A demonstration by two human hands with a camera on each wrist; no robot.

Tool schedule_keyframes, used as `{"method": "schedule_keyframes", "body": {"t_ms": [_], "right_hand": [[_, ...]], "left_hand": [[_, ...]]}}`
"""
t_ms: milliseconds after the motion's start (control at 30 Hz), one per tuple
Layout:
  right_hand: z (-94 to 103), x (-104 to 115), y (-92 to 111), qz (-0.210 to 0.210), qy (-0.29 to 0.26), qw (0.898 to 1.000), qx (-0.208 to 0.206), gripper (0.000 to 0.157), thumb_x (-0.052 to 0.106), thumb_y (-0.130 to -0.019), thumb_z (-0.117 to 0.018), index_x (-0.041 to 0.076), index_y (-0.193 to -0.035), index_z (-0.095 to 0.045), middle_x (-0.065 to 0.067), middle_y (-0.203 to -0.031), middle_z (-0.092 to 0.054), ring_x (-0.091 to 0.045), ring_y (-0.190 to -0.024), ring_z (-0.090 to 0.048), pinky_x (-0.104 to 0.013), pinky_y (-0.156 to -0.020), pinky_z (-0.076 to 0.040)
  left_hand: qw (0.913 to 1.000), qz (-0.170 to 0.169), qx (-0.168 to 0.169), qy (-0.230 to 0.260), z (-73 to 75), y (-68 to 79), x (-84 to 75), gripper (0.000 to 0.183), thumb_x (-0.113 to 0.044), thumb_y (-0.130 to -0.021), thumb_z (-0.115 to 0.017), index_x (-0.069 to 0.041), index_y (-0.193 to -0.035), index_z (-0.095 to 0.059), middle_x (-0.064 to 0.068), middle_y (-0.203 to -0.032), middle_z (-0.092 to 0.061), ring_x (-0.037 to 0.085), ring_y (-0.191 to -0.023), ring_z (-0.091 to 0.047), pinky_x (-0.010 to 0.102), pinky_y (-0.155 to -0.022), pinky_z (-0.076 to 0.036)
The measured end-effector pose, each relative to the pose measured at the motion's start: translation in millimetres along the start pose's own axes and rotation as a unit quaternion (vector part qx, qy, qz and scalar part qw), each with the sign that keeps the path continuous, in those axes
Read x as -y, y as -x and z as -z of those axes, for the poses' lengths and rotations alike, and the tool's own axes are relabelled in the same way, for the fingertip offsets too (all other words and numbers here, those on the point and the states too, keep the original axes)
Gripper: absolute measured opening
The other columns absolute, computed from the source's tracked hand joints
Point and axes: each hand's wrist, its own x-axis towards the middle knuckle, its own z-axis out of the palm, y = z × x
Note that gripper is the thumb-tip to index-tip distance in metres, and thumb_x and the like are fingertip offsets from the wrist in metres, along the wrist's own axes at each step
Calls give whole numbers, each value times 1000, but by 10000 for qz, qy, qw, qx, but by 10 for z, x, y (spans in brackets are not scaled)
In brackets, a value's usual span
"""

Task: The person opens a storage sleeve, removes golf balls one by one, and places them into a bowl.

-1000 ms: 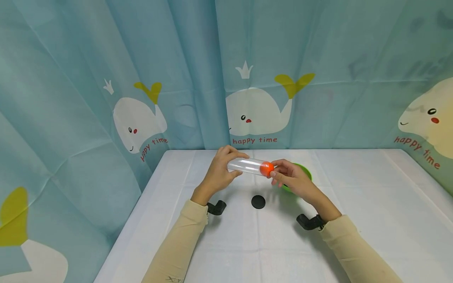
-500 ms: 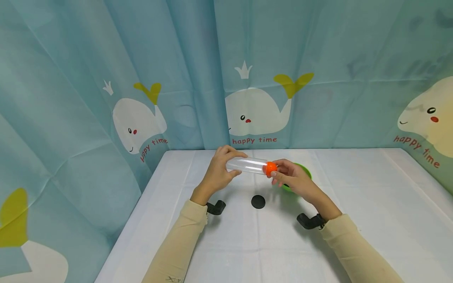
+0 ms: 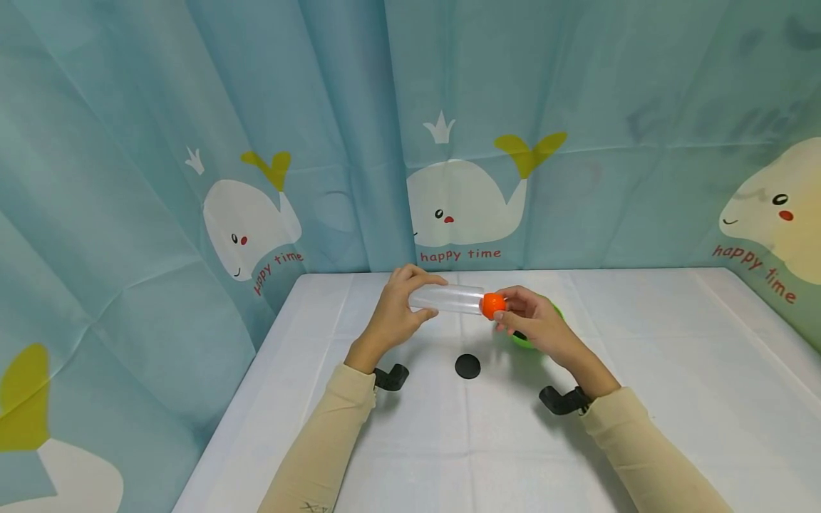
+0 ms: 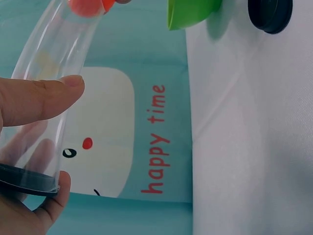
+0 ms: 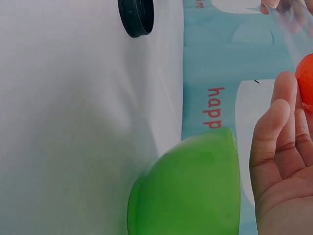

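My left hand [image 3: 394, 310] grips a clear plastic tube [image 3: 452, 299], held nearly level above the table. The left wrist view shows a black base [image 4: 29, 178] closing the tube's near end. At the tube's right mouth sits an orange ball [image 3: 493, 306], mostly outside the rim. My right hand [image 3: 532, 324] pinches that ball between thumb and fingers; in the right wrist view the ball [image 5: 305, 81] is partly cut off by the frame edge. Beneath and behind the right hand stands a green bowl [image 5: 190, 191], largely hidden in the head view.
A round black lid [image 3: 467, 366] lies on the white-covered table [image 3: 513, 456], nearer the person than the tube. A blue curtain [image 3: 359, 107] with whale prints hangs behind the table and along its left side. Black camera mounts [image 3: 561, 401] sit at both wrists.
The orange ball has slid right, from inside the tube's end to mostly out of its mouth. My right hand has shifted slightly right with it; the left hand and tube barely moved.
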Motion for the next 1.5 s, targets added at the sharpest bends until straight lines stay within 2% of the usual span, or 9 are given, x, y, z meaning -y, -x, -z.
{"method": "schedule_keyframes", "body": {"t_ms": [200, 367, 433, 600, 800, 900, 1167, 1500], "right_hand": [[104, -9, 12, 1, 114, 9998, -183, 35, 21, -99, -67, 7, -130, -58, 2, -101, -71, -22, -82, -66, -28, -73, -56], [215, 11, 36, -33, 295, 9988, -380, 36, 26, -100, -67, 9, -131, -57, -7, -103, -71, -24, -83, -65, -31, -74, -57], [260, 24, 45, -32, 387, 9983, -442, 38, 27, -100, -67, 9, -132, -57, -5, -104, -72, -26, -86, -66, -31, -77, -58], [371, 40, 66, 28, 543, 9967, -605, 41, 28, -101, -67, 6, -134, -55, 8, -103, -71, -26, -91, -69, -26, -82, -58], [511, 3, 82, 163, 563, 9952, -786, 39, 25, -100, -67, 7, -132, -56, 14, -102, -71, -20, -89, -71, -27, -78, -59], [576, -32, 91, 183, 673, 9939, -855, 36, 26, -100, -68, 10, -131, -57, 15, -102, -71, -21, -89, -72, -26, -78, -58], [674, -110, 100, 291, 828, 9917, -939, 37, 26, -99, -69, 8, -130, -57, 12, -102, -70, -23, -88, -70, -24, -77, -57], [771, -132, 147, -36, 1469, 9836, -1049, 44, 31, -98, -70, 7, -133, -57, 14, -106, -67, -4, -95, -65, -18, -82, -53]], "left_hand": [[10000, -58, -16, 4, -6, -3, 18, 50, -1, -78, -87, -19, -122, -73, 4, -113, -61, 25, -114, -52, 45, -100, -47], [10000, -56, -11, 11, -16, -5, 41, 51, 1, -77, -87, -19, -122, -73, 3, -112, -61, 25, -113, -52, 44, -99, -48], [10000, -47, -13, 0, -18, -4, 45, 51, 1, -77, -87, -19, -122, -73, 3, -111, -61, 25, -113, -52, 44, -99, -48], [10000, -16, -51, 11, -19, -1, 46, 51, 0, -77, -87, -19, -122, -73, 4, -112, -61, 25, -113, -52, 45, -99, -48], [10000, 9, -33, 72, -28, -3, 50, 51, 1, -77, -86, -18, -122, -73, 10, -114, -62, 26, -114, -51, 46, -99, -48], [9999, 26, -25, 114, -30, -3, 50, 51, 3, -77, -86, -18, -122, -73, 14, -114, -62, 27, -114, -51, 47, -99, -48], [10000, 58, -13, 48, -30, 5, 41, 51, 1, -77, -87, -19, -122, -73, 4, -111, -61, 25, -113, -51, 45, -100, -48], [9999, 111, 49, 113, -35, 6, 58, 51, 0, -78, -86, -18, -123, -73, 2, -111, -60, 24, -114, -51, 44, -101, -47]]}}
